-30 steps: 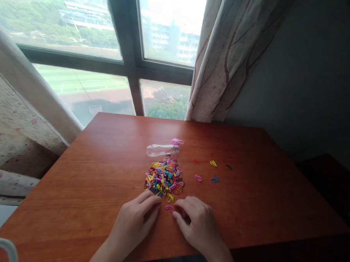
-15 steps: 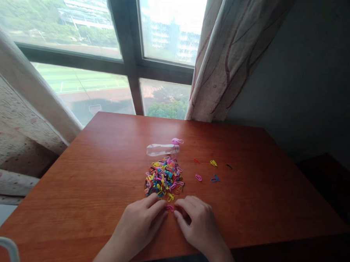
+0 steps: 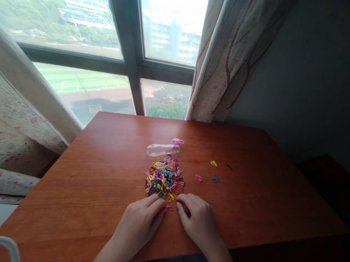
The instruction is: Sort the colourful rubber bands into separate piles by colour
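Flanking pink clip [image 3: 170,208], hands [image 3: 142,217] [image 3: 198,218] inside table edge [image 3: 168,256]

- desk [image 3: 81,188] beneath the left hand [image 3: 141,217] was smooth, glossy wood;
- clips [image 3: 164,177] ahead of it looked plastic;
- bottle [image 3: 163,150] beyond them looked clear, glossy;
- curtain [image 3: 225,63] beyond the right hand [image 3: 198,220] was matt cloth.

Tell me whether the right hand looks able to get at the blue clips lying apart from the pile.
Probably yes: the blue clips lie just beyond the right hand, with only bare desk showing between them.
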Motion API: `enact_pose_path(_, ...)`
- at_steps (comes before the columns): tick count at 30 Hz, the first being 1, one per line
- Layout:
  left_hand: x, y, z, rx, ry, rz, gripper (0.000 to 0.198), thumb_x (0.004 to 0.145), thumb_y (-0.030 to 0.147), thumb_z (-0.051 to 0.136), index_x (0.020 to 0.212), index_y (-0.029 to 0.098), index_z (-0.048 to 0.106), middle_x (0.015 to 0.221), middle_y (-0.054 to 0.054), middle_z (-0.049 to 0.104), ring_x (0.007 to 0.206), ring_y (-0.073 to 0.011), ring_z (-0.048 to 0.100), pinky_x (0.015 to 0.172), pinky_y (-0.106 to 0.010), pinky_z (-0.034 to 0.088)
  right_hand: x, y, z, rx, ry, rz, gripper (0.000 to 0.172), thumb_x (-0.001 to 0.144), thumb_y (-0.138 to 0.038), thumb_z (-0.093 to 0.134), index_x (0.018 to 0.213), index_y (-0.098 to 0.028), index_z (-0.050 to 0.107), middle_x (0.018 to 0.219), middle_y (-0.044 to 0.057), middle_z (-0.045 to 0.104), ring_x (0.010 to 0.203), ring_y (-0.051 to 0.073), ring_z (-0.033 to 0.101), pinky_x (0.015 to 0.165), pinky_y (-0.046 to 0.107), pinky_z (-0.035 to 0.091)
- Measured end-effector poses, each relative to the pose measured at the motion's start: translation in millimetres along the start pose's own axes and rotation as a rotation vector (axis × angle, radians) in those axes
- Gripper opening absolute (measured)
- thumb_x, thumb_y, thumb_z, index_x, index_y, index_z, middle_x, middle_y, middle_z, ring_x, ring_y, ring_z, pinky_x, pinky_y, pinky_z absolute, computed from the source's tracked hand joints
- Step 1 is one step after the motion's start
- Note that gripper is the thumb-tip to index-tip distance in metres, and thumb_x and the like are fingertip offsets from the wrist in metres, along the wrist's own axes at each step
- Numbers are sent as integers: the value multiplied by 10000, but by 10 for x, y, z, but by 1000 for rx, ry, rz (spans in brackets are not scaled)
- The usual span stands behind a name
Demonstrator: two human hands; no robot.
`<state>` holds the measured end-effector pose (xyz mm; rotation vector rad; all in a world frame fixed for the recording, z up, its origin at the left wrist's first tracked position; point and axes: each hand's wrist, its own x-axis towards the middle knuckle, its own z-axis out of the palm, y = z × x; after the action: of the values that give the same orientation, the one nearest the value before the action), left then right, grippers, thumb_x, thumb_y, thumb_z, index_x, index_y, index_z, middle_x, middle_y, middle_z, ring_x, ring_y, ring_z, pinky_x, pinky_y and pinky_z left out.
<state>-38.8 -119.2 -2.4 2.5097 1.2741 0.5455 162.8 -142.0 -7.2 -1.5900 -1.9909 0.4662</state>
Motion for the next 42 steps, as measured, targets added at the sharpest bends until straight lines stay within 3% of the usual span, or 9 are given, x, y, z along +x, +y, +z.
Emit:
enact_pose_path(7,1,-66,-53,-208,119,-82,149,962,244,492,936,232,638,812,1,651,676,-122,638,628,-201,484,68,-88,54,-23,7,68,43,901,-208,609,886,-240,635,737,-11,642,686,162,586,640,261,334)
enact_pose_path(12,274,-32,-162,-151,143,-63,152,965,285,504,931,227,641,819,-1,663,705,-130,644,645,-212,472,91,-97,93,-33,21,33,103,903,-155,574,841,-229,607,772,-6,658,720,159,595,651,261,324)
enact_pose_path(16,675,104,-228,-11,40,6,178,960,298,492,906,229,647,858,-14,690,738,-157,662,610,-228,448,75,-71,101,-17,44,6,122,894,-145,555,813,-224,602,761,-3,659,719,160,600,642,255,328)
enact_pose_path(20,1059,231,-178,59,-104,64,164,935,259,509,869,218,653,862,-28,690,734,-174,667,591,-237,439,61,-36,114,-7,90,1,140,880,-147,539,773,-216,596,731,4,655,688,160,604,616,249,329)
enact_pose_path(26,1356,265,-1,67,-183,112,138,890,229,545,865,204,679,873,-52,692,720,-182,677,642,-265,484,49,-9,121,105,105,-17,143,898,-153,531,839,-216,644,762,18,680,716,169,630,663,246,387)
enact_pose_path(35,1464,287,49,29,-227,166,123,850,229,610,931,217,702,929,-62,718,745,-201,696,649,-273,501,44,-26,98,135,133,24,159,889,-146,520,845,-213,657,752,27,684,692,176,634,635,252,401)
enact_pose_path(39,1326,229,-102,-11,-154,131,178,897,264,566,1028,230,683,916,-42,702,765,-185,683,668,-265,500,52,-8,112,138,152,15,158,886,-133,523,852,-214,655,766,22,684,712,171,643,656,245,429)
enact_pose_path(42,1091,154,-217,-51,-89,100,196,932,245,503,1042,225,664,909,-39,694,802,-176,672,694,-262,499,57,4,104,151,164,29,140,892,-147,530,857,-213,647,750,17,675,690,163,635,631,238,426)
